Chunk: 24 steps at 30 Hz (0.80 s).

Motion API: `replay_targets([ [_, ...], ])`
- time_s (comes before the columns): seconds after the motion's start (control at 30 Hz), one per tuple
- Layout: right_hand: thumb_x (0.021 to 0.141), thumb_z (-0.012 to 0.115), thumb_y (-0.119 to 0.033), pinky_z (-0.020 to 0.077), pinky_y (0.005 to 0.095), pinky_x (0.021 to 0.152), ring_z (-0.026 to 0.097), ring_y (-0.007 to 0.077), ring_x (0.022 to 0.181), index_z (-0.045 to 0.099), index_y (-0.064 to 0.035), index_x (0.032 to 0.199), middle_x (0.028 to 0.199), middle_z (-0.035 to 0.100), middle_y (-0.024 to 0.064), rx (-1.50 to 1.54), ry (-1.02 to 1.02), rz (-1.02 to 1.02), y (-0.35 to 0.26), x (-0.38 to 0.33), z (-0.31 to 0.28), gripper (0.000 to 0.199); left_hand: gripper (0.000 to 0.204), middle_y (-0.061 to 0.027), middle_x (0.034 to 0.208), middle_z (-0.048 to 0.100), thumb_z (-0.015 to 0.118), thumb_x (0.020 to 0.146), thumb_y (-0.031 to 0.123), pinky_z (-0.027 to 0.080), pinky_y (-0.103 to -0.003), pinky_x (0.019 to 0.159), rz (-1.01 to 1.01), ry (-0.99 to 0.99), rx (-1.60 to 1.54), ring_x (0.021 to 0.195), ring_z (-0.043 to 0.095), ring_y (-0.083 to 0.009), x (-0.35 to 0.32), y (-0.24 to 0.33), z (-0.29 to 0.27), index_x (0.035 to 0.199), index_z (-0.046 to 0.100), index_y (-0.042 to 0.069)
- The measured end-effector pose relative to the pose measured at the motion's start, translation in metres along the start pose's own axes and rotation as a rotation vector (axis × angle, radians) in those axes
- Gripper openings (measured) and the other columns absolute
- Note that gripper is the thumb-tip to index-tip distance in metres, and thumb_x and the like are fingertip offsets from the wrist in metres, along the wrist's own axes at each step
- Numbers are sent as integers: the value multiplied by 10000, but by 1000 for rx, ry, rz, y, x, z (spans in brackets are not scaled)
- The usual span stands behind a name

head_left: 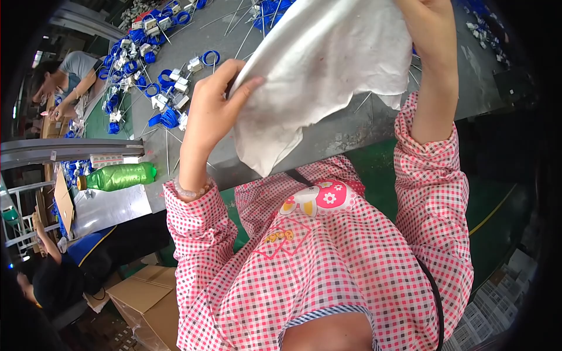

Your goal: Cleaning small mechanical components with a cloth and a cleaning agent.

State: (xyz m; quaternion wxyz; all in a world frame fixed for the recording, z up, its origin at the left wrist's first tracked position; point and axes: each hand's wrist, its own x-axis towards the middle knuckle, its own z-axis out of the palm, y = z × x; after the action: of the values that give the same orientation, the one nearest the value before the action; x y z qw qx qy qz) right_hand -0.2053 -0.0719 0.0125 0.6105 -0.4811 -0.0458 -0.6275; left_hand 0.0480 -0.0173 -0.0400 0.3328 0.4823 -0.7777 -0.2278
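Note:
A white cloth (328,58) with a ragged lower edge hangs spread between my two hands above the grey work table (345,137). My left hand (219,108) pinches its left edge, thumb lying over the front. My right hand (430,23) is raised at the top right by the cloth's upper right part; its fingertips are cut off by the picture's edge. Behind and left of the cloth lie several blue coiled cables with white connectors (170,88) and thin metallic ties.
A green bottle (120,176) lies on its side at the table's left end. A cardboard box (149,298) stands on the floor at lower left. Two other people work at the left, one in a grey top (82,70), one in dark clothes (58,281). White stacked items (497,298) stand at lower right.

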Motion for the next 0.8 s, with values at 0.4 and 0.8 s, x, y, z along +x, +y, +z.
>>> replay_targets([
  [0.4,797,573,-70,432,190,644,543,77,747,558,27,946,841,592,33,7,-175,-248,22,-11,49,179,128,-131,737,515,548,776,79,413,-343,562,73,336,312,640,532,-268,2,-26,12,892,550,25],
  [0.8,751,594,-182,438,336,531,557,267,561,576,-14,864,750,586,100,-1046,-346,321,74,-112,76,204,241,-47,803,578,367,890,161,441,-234,625,-414,222,-494,710,542,-104,-33,-34,26,1025,517,29],
])
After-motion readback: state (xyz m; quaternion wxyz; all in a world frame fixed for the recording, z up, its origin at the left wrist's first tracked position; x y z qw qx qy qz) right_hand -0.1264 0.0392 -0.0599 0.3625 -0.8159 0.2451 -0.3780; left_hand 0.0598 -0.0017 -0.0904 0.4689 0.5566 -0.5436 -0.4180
